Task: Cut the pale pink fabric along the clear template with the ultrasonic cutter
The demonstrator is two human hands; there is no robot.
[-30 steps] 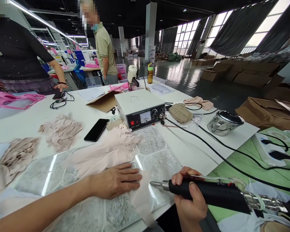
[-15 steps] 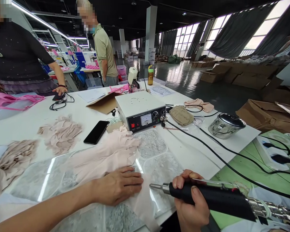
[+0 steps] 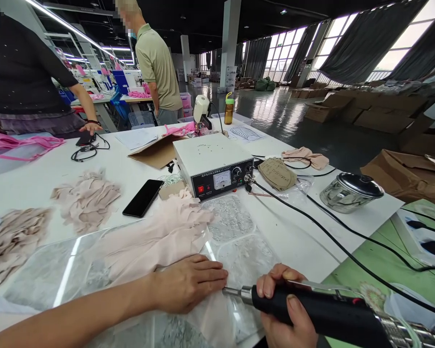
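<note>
My left hand (image 3: 194, 284) lies flat, palm down, on a thin beige fabric piece (image 3: 215, 314) over the clear sheet (image 3: 239, 251). Its fingers point right and hold nothing. In my right hand (image 3: 286, 309) is a black handheld ultrasonic tool (image 3: 322, 309), my fingers wrapped round its barrel and the thumb on top. The tool's narrow metal tip points left, close to my left fingertips at the fabric; whether it touches the fabric I cannot tell. Just beyond my left hand spreads a heap of beige fabric pieces (image 3: 163, 227).
Behind the heap stand a control box (image 3: 221, 179) and a phone (image 3: 142, 198). A black cable (image 3: 304, 212) crosses the right side near a lidded metal pot (image 3: 351, 193). More fabric piles (image 3: 85, 198) lie left. Two people stand across the table, one touching a black device (image 3: 85, 138).
My left hand has slid right across the fabric, so its fingertips are now beside the tool's tip. My right hand keeps its grip. The view has shifted slightly.
</note>
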